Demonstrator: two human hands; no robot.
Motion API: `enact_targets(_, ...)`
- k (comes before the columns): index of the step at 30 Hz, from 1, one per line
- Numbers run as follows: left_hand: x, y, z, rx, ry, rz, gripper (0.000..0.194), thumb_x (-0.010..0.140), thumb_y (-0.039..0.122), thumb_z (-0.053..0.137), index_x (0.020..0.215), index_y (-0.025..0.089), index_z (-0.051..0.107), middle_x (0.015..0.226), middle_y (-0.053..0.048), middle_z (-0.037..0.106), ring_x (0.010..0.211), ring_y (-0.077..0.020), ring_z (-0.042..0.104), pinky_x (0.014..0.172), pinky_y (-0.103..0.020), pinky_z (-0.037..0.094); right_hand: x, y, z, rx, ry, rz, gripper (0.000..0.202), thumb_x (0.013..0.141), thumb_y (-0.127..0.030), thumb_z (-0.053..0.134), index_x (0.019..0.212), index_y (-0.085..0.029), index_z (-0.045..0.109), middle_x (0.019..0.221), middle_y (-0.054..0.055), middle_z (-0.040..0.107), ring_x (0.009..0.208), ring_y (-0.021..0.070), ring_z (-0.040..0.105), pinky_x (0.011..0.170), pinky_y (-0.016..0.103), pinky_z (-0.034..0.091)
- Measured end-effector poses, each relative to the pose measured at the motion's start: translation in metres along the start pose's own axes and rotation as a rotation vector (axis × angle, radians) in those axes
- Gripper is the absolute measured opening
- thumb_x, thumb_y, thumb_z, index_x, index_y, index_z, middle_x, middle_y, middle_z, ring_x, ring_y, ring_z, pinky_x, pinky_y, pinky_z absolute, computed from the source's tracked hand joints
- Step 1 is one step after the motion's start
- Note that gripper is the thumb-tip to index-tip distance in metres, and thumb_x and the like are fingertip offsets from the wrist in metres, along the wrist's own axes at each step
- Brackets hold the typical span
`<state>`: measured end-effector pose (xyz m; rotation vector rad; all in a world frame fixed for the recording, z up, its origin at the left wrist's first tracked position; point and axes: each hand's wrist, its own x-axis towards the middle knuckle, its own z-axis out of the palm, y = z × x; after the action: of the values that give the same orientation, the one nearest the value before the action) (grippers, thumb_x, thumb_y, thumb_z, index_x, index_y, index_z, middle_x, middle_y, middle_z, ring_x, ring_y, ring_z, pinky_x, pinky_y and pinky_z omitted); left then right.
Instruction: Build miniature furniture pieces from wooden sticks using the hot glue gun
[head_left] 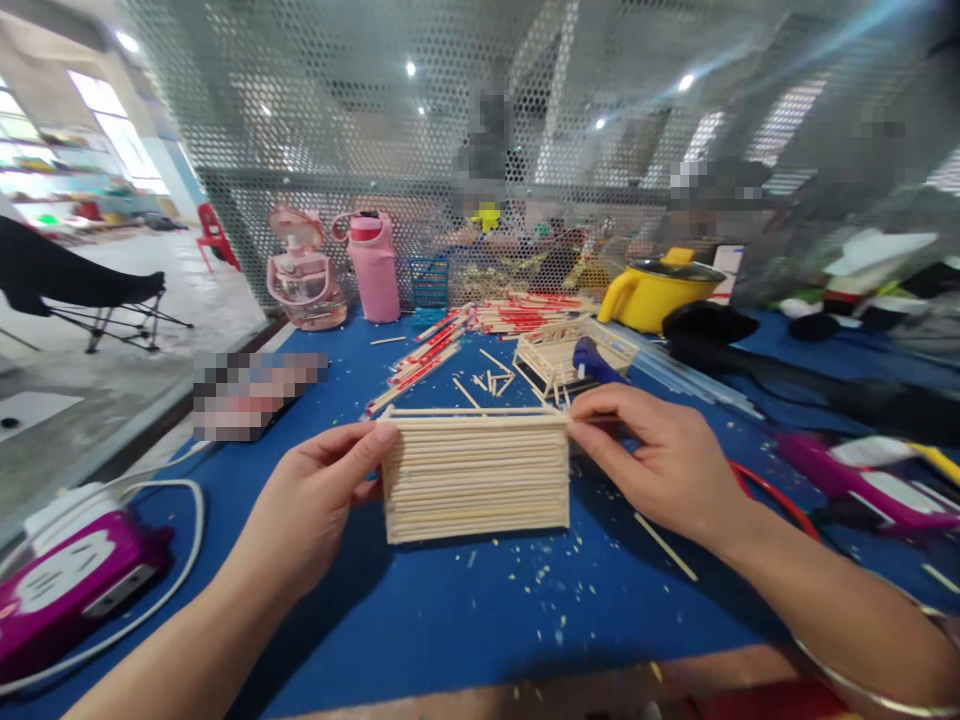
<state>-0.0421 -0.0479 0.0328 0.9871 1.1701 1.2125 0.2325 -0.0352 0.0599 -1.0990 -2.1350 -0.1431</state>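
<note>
A box-like piece built of pale wooden sticks [480, 480] is held up in front of me, its wall of stacked horizontal sticks facing me. My left hand [311, 490] pinches its upper left corner, thumb on the near face and fingers behind. At the upper right corner, my right hand [660, 450] has thumb and forefinger closed on the end of the top edge. Just behind lies a second open frame of sticks [525, 365], with a dark blue tool [596, 362] resembling a hot glue gun beside it. Short loose sticks [491, 382] are scattered nearby.
Red-and-white stick packs [431, 355], a pink bottle [375, 270], a clear pink bottle [306, 285] and a yellow pot [664, 292] stand toward the mesh screen [360, 120]. Translucent rods [701, 380] lie right. Purple power strips [82, 585] with cables flank the blue tabletop [450, 640].
</note>
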Motion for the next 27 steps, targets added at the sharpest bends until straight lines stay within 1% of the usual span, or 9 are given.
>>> enact_targets(6, 0.002, -0.002, -0.002, 0.025, 0.008, 0.007, 0.041, 0.069, 0.044, 0.071, 0.101, 0.019, 0.07, 0.095, -0.006, 0.07, 0.079, -0.0176, 0.061, 0.061, -0.023, 0.049, -0.001, 0.001, 0.002, 0.063, 0.029, -0.033, 0.006, 0.083, -0.014, 0.057, 0.083, -0.019, 0.061, 0.079, 0.001, 0.067, 0.073, 0.0107, 0.061, 0.066, 0.022, 0.046)
enact_targets(12, 0.004, -0.007, -0.004, 0.04, 0.018, 0.025, 0.038, 0.069, 0.043, 0.071, 0.099, 0.019, 0.069, 0.092, -0.004, 0.07, 0.075, -0.015, 0.061, 0.06, -0.021, 0.049, 0.0, 0.0, 0.003, -0.013, -0.009, -0.081, 0.009, 0.086, -0.013, 0.051, 0.087, -0.017, 0.059, 0.082, 0.003, 0.065, 0.078, 0.0126, 0.059, 0.07, 0.024, 0.045)
enact_targets(14, 0.004, -0.005, -0.003, 0.032, 0.022, 0.028, 0.037, 0.068, 0.042, 0.073, 0.095, 0.018, 0.069, 0.091, -0.004, 0.07, 0.075, -0.0155, 0.061, 0.061, -0.022, 0.049, 0.002, -0.002, 0.0, -0.032, -0.029, -0.057, 0.009, 0.088, -0.014, 0.048, 0.086, -0.017, 0.056, 0.08, 0.003, 0.063, 0.076, 0.0127, 0.058, 0.068, 0.024, 0.043)
enact_targets(17, 0.007, 0.001, 0.0, -0.001, 0.006, -0.012, 0.039, 0.066, 0.042, 0.074, 0.092, 0.015, 0.067, 0.09, -0.006, 0.071, 0.078, -0.0183, 0.063, 0.066, -0.027, 0.051, 0.008, -0.005, -0.009, -0.037, -0.047, 0.034, 0.01, 0.089, -0.016, 0.045, 0.083, -0.018, 0.054, 0.078, 0.002, 0.061, 0.071, 0.0123, 0.055, 0.064, 0.024, 0.041)
enact_targets(20, 0.02, 0.004, -0.003, 0.03, 0.053, -0.036, 0.043, 0.063, 0.047, 0.074, 0.088, 0.014, 0.066, 0.081, -0.007, 0.07, 0.071, -0.0176, 0.064, 0.064, -0.028, 0.05, 0.011, -0.005, -0.025, -0.028, -0.05, 0.16, 0.01, 0.089, -0.02, 0.045, 0.081, -0.019, 0.052, 0.072, -0.001, 0.058, 0.063, 0.0112, 0.051, 0.06, 0.023, 0.039)
enact_targets(22, 0.034, 0.006, -0.014, 0.18, 0.102, -0.029, 0.046, 0.063, 0.057, 0.068, 0.078, 0.014, 0.065, 0.071, -0.006, 0.068, 0.065, -0.0178, 0.063, 0.06, -0.027, 0.048, 0.01, -0.003, -0.036, -0.02, -0.048, 0.218, 0.012, 0.089, -0.023, 0.045, 0.08, -0.02, 0.052, 0.067, -0.003, 0.055, 0.059, 0.0107, 0.049, 0.057, 0.023, 0.037)
enact_targets(23, 0.042, 0.007, -0.021, 0.329, 0.113, -0.025, 0.05, 0.066, 0.063, 0.061, 0.074, 0.014, 0.064, 0.068, -0.007, 0.067, 0.064, -0.0199, 0.062, 0.059, -0.028, 0.047, 0.008, -0.001, -0.042, -0.023, -0.052, 0.231, 0.012, 0.089, -0.024, 0.045, 0.08, -0.02, 0.052, 0.065, -0.003, 0.054, 0.057, 0.0107, 0.048, 0.056, 0.023, 0.037)
enact_targets(25, 0.051, 0.012, -0.036, 0.761, 0.226, 0.034, 0.056, 0.07, 0.068, 0.05, 0.064, 0.014, 0.064, 0.063, -0.012, 0.065, 0.069, -0.0276, 0.063, 0.061, -0.033, 0.044, 0.002, 0.001, -0.052, -0.037, -0.076, 0.233, 0.014, 0.089, -0.025, 0.046, 0.078, -0.02, 0.052, 0.065, -0.003, 0.054, 0.057, 0.0108, 0.047, 0.055, 0.023, 0.036)
enact_targets(27, 0.049, 0.02, -0.046, 1.118, 0.375, 0.121, 0.061, 0.075, 0.069, 0.041, 0.066, 0.014, 0.066, 0.07, -0.018, 0.066, 0.08, -0.0363, 0.062, 0.066, -0.04, 0.043, -0.008, -0.001, -0.06, -0.05, -0.118, 0.215, 0.014, 0.089, -0.025, 0.046, 0.078, -0.02, 0.053, 0.066, -0.003, 0.055, 0.058, 0.0112, 0.048, 0.056, 0.024, 0.037)
